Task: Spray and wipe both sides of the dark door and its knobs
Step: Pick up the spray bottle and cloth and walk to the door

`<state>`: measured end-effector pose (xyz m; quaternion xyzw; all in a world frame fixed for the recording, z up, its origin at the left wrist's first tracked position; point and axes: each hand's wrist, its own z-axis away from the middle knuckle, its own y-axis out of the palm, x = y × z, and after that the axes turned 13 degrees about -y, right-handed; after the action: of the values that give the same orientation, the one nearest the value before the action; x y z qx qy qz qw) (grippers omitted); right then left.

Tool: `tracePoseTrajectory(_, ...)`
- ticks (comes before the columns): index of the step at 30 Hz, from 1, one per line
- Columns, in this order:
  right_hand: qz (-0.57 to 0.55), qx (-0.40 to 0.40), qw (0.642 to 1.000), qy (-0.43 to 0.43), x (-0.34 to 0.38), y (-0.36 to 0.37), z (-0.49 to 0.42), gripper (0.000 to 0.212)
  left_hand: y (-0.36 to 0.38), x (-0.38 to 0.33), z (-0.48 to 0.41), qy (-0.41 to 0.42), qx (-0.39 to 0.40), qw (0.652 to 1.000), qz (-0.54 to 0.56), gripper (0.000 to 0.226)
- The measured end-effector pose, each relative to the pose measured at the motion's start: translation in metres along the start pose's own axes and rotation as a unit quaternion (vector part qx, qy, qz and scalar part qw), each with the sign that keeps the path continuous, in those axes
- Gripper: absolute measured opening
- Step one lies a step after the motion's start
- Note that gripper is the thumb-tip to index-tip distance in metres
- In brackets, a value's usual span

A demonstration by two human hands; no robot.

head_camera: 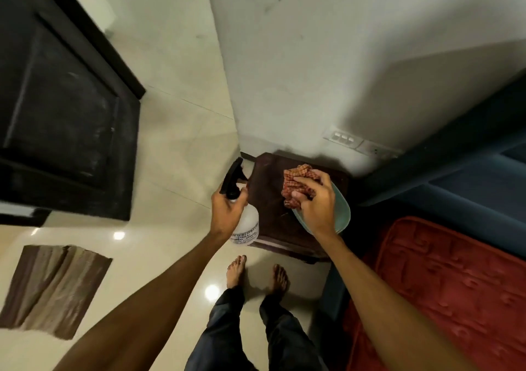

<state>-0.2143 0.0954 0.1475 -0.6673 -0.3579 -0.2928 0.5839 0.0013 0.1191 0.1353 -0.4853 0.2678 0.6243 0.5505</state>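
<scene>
Door (65, 108) stands left; left hand (227, 214) grips bottle (246, 222), right hand (316, 205) cloth (296, 182).

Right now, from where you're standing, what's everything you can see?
door: one, dark, left
spray bottle: one, white with black trigger, in left hand
cloth: one, red-and-cream checked, bunched in right hand
dish: one, pale teal, on side table
side table: one, dark brown, against wall
switch plates: two, white, on wall
floor mat: one, brown-beige striped, left
bed cover: one, red, right
feet: two, bare, on cream tiles
left hand: one, grips bottle neck
right hand: one, over dish
</scene>
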Motion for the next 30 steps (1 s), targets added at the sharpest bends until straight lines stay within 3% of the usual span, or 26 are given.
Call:
tracePoseTrajectory(3, -0.012, 0.032, 0.999, -0.013, 0.028, 0.008, 0.0, 0.059, -0.024, -0.004, 0.024, -0.007, -0.04, 0.999, 0.028, 0.019)
tracePoseTrajectory(8, -0.059, 0.093, 0.992, -0.055, 0.075, 0.032, -0.006, 0.067, -0.075, -0.027, 0.052, 0.047, -0.096, 0.992, 0.072, 0.057)
tracePoseTrajectory(13, -0.089, 0.139, 0.983, -0.085, 0.116, 0.062, -0.006, 0.064, -0.112, -0.018, 0.069, 0.032, -0.181, 0.981, 0.068, 0.037)
tracePoseTrajectory(21, -0.117, 0.253, 0.952, -0.124, 0.181, 0.136, 0.01, 0.07, -0.187, 0.022, 0.095, -0.011, -0.292, 0.952, 0.085, 0.044)
tracePoseTrajectory(26, -0.123, 0.296, 0.939, -0.127, 0.211, 0.178, 0.014, 0.072, -0.226, 0.043, 0.095, -0.04, -0.318, 0.943, 0.089, 0.043)
tracePoseTrajectory(30, -0.107, 0.312, 0.934, -0.141, 0.24, 0.216, 0.01, 0.063, -0.263, 0.051, 0.089, -0.056, -0.342, 0.933, 0.093, 0.027)
